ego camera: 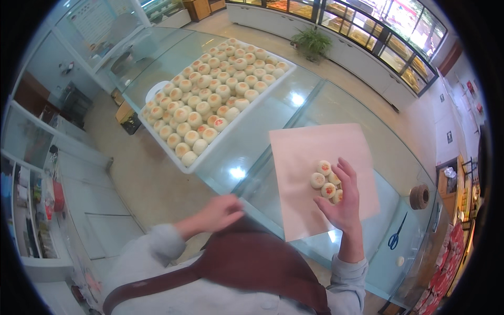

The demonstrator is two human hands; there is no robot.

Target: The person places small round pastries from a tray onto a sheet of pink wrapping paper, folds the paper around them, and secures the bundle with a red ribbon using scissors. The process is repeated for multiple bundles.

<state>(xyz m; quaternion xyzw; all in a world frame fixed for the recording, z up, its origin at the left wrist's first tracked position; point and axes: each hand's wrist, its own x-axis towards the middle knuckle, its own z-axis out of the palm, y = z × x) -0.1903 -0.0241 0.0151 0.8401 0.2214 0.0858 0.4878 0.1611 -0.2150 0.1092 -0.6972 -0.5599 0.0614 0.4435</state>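
On a sheet of pinkish-brown wrapping paper (pixel 303 157) sits a small cluster of round white pastries (pixel 317 180), some with red stamps on top. My right hand (pixel 341 197) is over the cluster's right side, fingers and thumb spread, hiding part of it; whether it touches the pastries I cannot tell. Blurred, my left hand (pixel 220 212) hovers near the counter's front edge, its fingers loosely curled, and I see nothing in it. Beyond the paper, a white plastic tray (pixel 188 170) is heaped with many more browned pastries (pixel 202 107).
The paper lies on a glass-topped counter (pixel 252 138). To the right are a roll of twine (pixel 419 197), blue-handled scissors (pixel 394 240) and a small whitish disc (pixel 399 261). A potted plant (pixel 312 41) stands on the floor before display cabinets (pixel 354 73).
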